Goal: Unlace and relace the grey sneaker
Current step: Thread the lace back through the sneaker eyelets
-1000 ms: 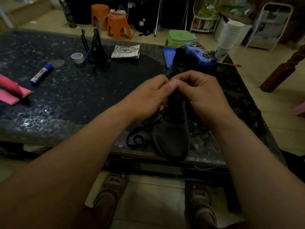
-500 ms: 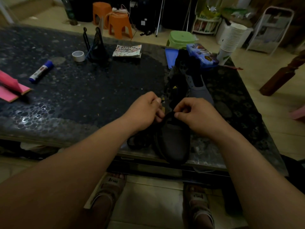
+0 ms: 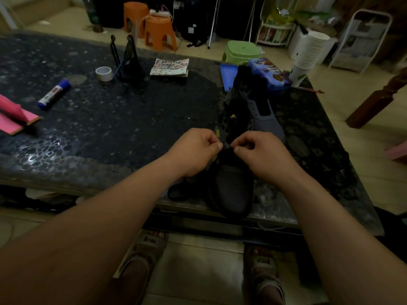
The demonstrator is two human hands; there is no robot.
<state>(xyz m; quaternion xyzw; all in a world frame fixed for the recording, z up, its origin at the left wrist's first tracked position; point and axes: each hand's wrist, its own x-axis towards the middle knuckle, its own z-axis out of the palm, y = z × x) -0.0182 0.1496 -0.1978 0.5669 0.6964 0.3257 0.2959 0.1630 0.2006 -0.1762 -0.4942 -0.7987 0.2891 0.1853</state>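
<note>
My fingertips (image 3: 219,146) meet just above the lowest eyelets of the grey sneaker (image 3: 233,190); on each side thumb and forefinger are closed tight on the black lace (image 3: 176,193), the other fingers curled in behind; my left hand (image 3: 193,150) and right hand (image 3: 257,153) sit knuckles up, almost touching over the middle of the shoe; slack lace lies looped on the table (image 3: 110,128) just left of the toe; the sneaker rests at the near edge, toe toward me and heel away, its tongue with a small yellow logo raised and the grey side panel's eyelets showing on the right; farther out on the dark pebbled tabletop lie a glue stick (image 3: 54,94), a roll of tape (image 3: 104,73), a patterned pad (image 3: 169,67) and a blue case (image 3: 268,73); a stack of paper cups (image 3: 308,53) leans at the far right corner; orange stools (image 3: 159,31) and a green stool (image 3: 241,50) stand on the floor beyond; my sandals (image 3: 143,254) show below the table edge.
</note>
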